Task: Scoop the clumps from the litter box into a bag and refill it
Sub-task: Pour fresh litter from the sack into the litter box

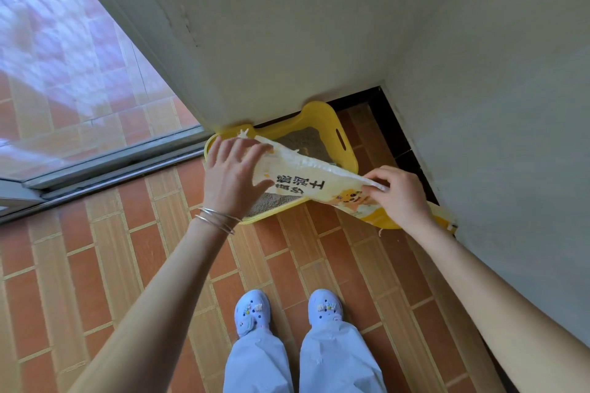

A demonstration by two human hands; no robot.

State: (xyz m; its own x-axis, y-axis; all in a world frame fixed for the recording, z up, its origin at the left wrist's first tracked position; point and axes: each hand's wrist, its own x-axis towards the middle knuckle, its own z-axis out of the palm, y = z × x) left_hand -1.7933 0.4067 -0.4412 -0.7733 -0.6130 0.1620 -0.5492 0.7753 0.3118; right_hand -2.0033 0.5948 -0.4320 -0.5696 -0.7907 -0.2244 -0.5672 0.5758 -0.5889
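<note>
Litter bag (306, 182): soft, slack, probably light; slanted over the yellow litter box (343, 137); my left hand (234, 172) lay spread on its upper end; the grip of my right hand (396, 198) pinched its lower edge.

Yellow litter box (319, 113) with grey litter (306, 141); pale bag (303, 176), seemingly limp, across it.

Both bare arms reach forward and down. The left hand (234, 174), thin bangles (217, 220) at its wrist, lies back-up, its fingers spread and nearly straight on the bag (306, 182). The right hand (399, 198) curls its fingers, pinching the bag's edge.
</note>
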